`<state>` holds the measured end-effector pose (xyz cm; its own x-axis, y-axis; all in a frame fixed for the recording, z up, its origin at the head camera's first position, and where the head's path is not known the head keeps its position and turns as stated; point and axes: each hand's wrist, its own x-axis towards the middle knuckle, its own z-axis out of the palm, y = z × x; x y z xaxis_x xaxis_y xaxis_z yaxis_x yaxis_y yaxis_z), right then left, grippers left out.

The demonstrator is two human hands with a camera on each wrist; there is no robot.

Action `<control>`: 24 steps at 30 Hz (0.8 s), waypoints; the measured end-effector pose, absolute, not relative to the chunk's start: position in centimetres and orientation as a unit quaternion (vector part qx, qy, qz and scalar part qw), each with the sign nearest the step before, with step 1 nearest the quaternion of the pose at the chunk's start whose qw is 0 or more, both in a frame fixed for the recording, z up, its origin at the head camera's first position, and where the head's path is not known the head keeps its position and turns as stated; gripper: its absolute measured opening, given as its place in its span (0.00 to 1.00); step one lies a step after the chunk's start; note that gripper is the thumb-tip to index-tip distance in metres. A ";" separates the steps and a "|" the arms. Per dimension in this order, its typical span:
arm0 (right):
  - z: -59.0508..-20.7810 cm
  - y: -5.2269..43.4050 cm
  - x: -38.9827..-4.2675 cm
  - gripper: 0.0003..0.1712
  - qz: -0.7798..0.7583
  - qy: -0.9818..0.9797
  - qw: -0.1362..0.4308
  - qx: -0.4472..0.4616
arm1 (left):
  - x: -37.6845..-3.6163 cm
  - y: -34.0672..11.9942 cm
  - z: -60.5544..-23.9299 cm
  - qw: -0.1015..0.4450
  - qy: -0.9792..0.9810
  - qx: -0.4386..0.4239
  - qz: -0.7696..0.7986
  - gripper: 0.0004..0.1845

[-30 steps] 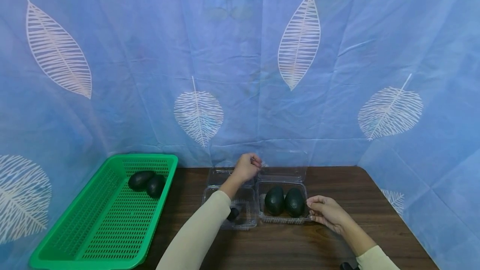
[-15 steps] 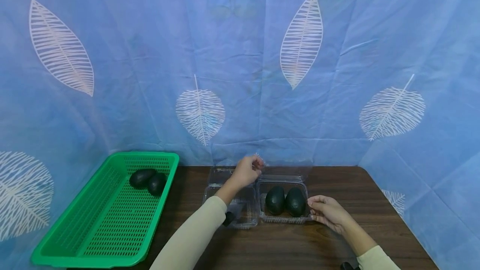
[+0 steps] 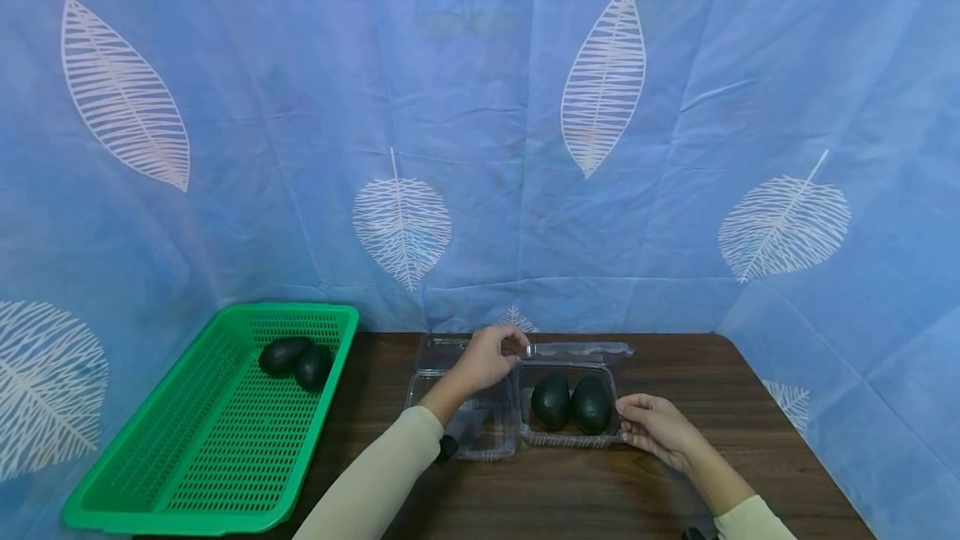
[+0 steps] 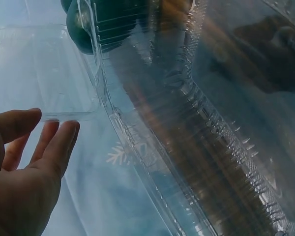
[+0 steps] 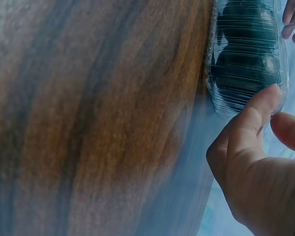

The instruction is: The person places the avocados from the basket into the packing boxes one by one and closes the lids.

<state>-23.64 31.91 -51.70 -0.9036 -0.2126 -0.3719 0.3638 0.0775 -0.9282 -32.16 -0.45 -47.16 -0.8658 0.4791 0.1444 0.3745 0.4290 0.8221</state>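
Two dark green avocados lie side by side in the base of a clear plastic clamshell container. My left hand pinches the left edge of its hinged lid, which is tipped up behind the base. In the left wrist view the thumb and fingers meet at the edge of the clear lid. At the container's right side, my right hand pinches the rim between thumb and fingers. The right wrist view has the index fingertip against the container's wall, beside an avocado.
A second clear clamshell with its lid raised stands left of the first, partly hidden by the left arm. On the far left a green basket holds two dark avocados. A blue curtain hangs behind the wooden table.
My left hand has brought the right container's lid down and forward from nearly upright, moving slightly lower itself. The right hand stays at the rim.
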 end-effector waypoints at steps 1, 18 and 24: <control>-51.7 31.9 -23.6 0.16 -0.680 0.699 0.214 0.056 | -32.1 -0.5 -47.2 0.058 0.844 0.257 0.467 0.13; -51.8 33.0 -22.9 0.23 -0.734 0.635 0.238 0.047 | -30.8 -0.7 -47.1 0.097 0.869 0.282 0.394 0.15; -51.1 33.4 -22.7 0.39 -0.741 0.619 0.260 0.035 | -30.6 -0.7 -47.1 0.100 0.874 0.290 0.377 0.15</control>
<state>-22.72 33.44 -51.14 -0.8624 -0.3423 -0.3730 0.4281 -0.0997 -0.8982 -30.60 -0.74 -47.12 -0.8114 0.5828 0.0441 0.4324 0.5478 0.7162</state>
